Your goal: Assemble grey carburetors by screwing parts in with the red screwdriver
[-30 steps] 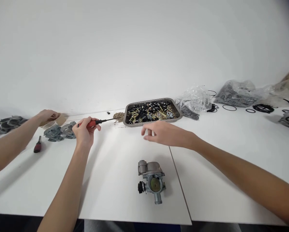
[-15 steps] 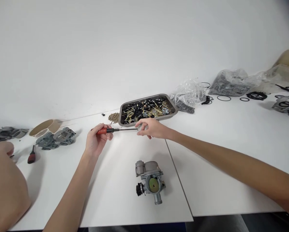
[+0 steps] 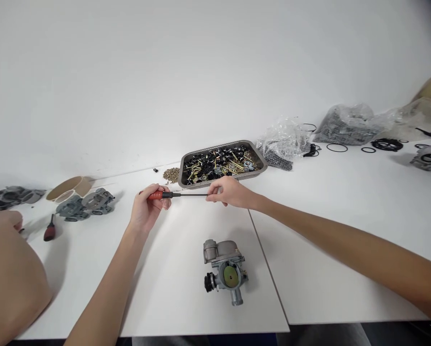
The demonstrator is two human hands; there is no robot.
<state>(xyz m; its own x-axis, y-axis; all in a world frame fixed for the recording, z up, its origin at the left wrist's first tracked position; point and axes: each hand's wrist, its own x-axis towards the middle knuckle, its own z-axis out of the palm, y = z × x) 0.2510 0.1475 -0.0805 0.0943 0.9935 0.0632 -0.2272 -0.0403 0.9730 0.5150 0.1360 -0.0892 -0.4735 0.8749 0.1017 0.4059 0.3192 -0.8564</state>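
My left hand is wrapped round the red and black handle of a screwdriver, held level above the table with its thin shaft pointing right. At the far end of that shaft, the fingertips of my right hand are pinched together on the tip. They hide the tip, and I cannot tell whether a small part is there too. A grey metal carburetor, with a black fitting on its left and a brass-coloured disc in its bore, rests on the table below my hands.
Behind my hands lies a metal tray of mixed screws and black parts, beside a pile of small brass pieces. Plastic bags and black rings lie right. Left are carburetor bodies, another screwdriver and another person's arm.
My right fingers have closed onto the screwdriver's tip, where they were slightly apart before. The view has shifted a little; the carburetor stays in place.
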